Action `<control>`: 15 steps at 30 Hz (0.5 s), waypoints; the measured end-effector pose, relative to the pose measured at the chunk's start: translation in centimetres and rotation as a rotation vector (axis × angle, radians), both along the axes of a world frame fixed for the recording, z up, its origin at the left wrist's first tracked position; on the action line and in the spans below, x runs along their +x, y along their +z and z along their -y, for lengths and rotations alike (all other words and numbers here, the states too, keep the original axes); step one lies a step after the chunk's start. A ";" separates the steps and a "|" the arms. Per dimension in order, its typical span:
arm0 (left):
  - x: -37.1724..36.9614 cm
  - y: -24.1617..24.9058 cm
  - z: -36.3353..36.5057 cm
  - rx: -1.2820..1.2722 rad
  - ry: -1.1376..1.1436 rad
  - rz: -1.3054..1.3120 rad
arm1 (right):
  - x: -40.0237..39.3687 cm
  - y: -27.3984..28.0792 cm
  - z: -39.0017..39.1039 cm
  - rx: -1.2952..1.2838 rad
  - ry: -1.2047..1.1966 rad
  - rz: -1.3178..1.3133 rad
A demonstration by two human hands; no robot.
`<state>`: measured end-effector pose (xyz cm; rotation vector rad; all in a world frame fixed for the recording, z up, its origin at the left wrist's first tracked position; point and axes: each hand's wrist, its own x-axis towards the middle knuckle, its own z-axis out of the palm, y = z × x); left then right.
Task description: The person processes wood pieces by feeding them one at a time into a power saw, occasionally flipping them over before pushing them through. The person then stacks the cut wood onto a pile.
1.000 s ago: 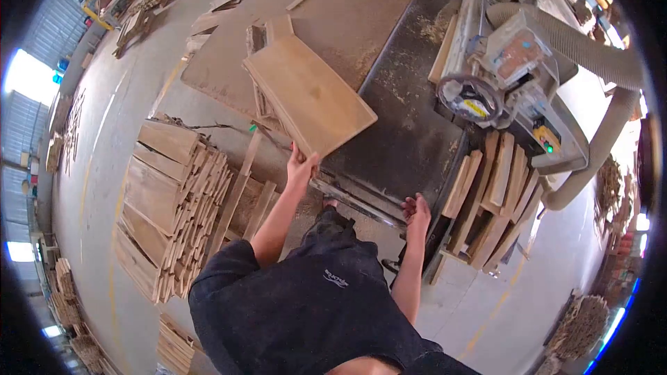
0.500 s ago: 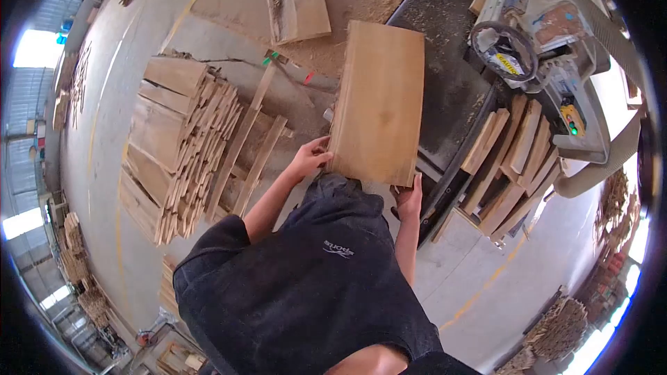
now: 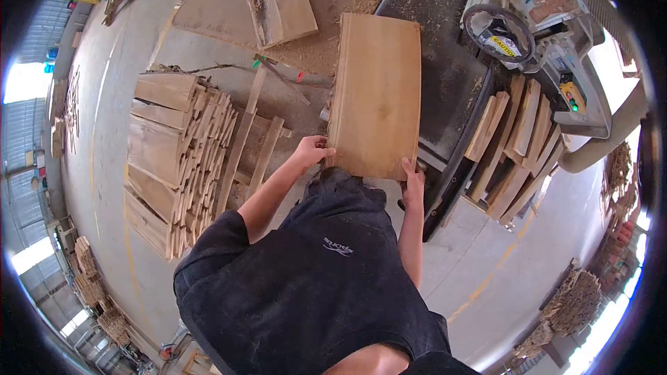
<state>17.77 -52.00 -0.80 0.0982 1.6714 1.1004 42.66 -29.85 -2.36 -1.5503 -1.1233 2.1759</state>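
Note:
A wide, smooth wooden board point(image 3: 379, 94) lies lengthwise in front of me, its near end close to my waist. My left hand point(image 3: 313, 151) grips its left edge near that end, thumb on top and fingers curled at the side. At the near right corner, my right hand point(image 3: 413, 179) holds the board with the thumb on the upper face; its other fingers are mostly hidden beneath. The board lies across the black saw table point(image 3: 445, 42) and the brown worktop to its left.
Upper right stands a machine with a handwheel point(image 3: 500, 33) and lit buttons. Below it, offcut strips point(image 3: 514, 146) are stacked beside the table edge. A tall stack of planks point(image 3: 163, 146) is on the floor at left. Another bark-edged board point(image 3: 281, 0) lies on the sawdust-covered worktop.
My right hand has shifted so its thumb now lies over the board's near right corner. The whole view has turned slightly, while my left hand keeps its hold.

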 end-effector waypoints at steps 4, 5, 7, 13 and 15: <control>-1.0 0.7 0.3 0.068 0.035 0.104 | 0.0 -0.5 0.3 0.018 -0.030 0.011; -1.0 0.7 1.0 0.163 0.082 0.156 | 0.1 -1.4 0.3 -0.010 -0.039 0.007; -1.1 -0.5 1.8 0.215 0.100 0.223 | -0.1 -1.4 0.9 -0.007 -0.035 -0.003; -1.0 -2.3 1.7 0.317 0.156 0.372 | -0.1 -0.5 0.5 0.016 -0.020 -0.004; -1.0 -2.7 1.8 0.355 0.165 0.443 | 0.0 -0.6 0.5 -0.006 -0.024 -0.018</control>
